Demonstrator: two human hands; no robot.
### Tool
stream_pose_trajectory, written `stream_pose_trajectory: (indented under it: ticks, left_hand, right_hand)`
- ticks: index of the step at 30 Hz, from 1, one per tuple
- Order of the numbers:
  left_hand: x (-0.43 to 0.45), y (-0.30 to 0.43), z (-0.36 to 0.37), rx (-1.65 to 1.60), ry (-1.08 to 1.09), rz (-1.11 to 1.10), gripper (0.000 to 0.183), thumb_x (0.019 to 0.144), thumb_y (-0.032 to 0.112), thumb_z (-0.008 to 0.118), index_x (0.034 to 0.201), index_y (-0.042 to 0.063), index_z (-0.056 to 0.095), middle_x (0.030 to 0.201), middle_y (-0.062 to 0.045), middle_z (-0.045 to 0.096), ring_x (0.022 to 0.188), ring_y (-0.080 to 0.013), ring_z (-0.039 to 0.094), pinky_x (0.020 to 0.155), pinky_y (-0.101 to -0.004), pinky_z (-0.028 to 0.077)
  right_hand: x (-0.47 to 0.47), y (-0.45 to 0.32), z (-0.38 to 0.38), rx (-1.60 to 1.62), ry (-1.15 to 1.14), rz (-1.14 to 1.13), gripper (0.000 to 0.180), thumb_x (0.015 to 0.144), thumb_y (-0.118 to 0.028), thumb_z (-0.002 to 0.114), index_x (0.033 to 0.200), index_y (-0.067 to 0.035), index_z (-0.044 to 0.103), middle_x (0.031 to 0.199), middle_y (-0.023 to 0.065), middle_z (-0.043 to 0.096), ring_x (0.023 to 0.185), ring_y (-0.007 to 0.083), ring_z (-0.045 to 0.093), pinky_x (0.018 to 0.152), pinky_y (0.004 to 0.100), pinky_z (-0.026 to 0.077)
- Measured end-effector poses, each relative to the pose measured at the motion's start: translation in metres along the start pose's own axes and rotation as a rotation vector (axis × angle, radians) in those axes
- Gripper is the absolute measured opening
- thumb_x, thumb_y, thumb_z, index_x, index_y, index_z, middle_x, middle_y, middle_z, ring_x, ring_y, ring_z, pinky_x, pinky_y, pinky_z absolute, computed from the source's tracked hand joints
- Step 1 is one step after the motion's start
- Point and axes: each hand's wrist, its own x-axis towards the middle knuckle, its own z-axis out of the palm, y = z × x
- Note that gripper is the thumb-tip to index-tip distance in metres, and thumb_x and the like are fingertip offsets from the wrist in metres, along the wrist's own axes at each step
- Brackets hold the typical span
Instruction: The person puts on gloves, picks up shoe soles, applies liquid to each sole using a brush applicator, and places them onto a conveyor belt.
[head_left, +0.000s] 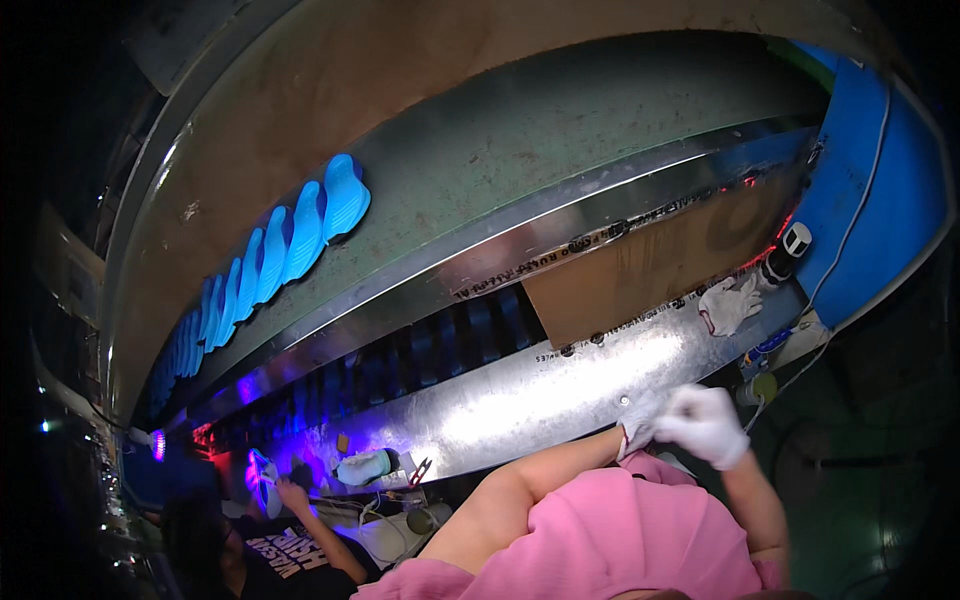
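My left hand (640, 421) wears a white knit glove with a dark red cuff edge, just past the near edge of the metal bench (480, 424). In front of my pink top, my right hand (705, 429), also in a white glove, meets it. The right hand is blurred, with its fingers curled towards the left glove. Whether it grips that glove cannot be made out, and the left fingers are partly hidden. A loose white glove (731, 306) lies on the bench further right, beside a dark tumbler with a white lid (795, 241).
Blue shoe soles (307, 232) stand in a row on the green conveyor belt (480, 161). Cardboard (645, 274) lines the lower shelf. Red-handled thread snips (421, 472) lie at the bench edge. At left, a co-worker (300, 551) holds a sole (262, 484) under violet light.
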Motion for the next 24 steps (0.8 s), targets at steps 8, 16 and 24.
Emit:
stream_pose_trajectory:
  ticks: [8,16,24]
  left_hand:
    - [-0.023,0.099,0.054,-0.471,-0.403,-0.72,0.088,0.092,0.063,0.051,0.151,0.004,0.022,0.123,-0.02,0.054,0.086,-0.0256,0.065,0.065,-0.0312,0.054]
    - [0.0,0.065,0.086,-0.517,-0.345,-0.784,0.052,0.092,0.046,0.06,0.113,-0.001,0.055,0.091,-0.013,0.066,0.077,-0.0225,0.064,0.07,-0.0341,0.054]
    - [0.017,0.039,0.101,-0.358,-0.225,-0.876,0.05,0.095,0.042,0.055,0.12,-0.002,0.053,0.103,-0.015,0.063,0.082,-0.0247,0.062,0.074,-0.0359,0.054]
  right_hand:
    - [-0.083,-0.161,-0.038,0.598,-0.302,-0.676,0.013,0.09,-0.017,0.055,0.083,-0.011,0.065,0.07,0.0073,0.058,0.052,0.0143,0.049,0.045,0.0278,0.034]
    - [-0.086,-0.13,-0.047,0.593,-0.204,-0.762,0.011,0.091,-0.015,0.056,0.083,-0.01,0.062,0.068,0.0066,0.058,0.052,0.0125,0.048,0.046,0.0267,0.035]
    - [-0.114,-0.105,-0.071,0.511,0.051,-0.778,0.009,0.091,-0.013,0.057,0.083,-0.009,0.058,0.067,0.006,0.058,0.052,0.0107,0.048,0.046,0.0256,0.036]
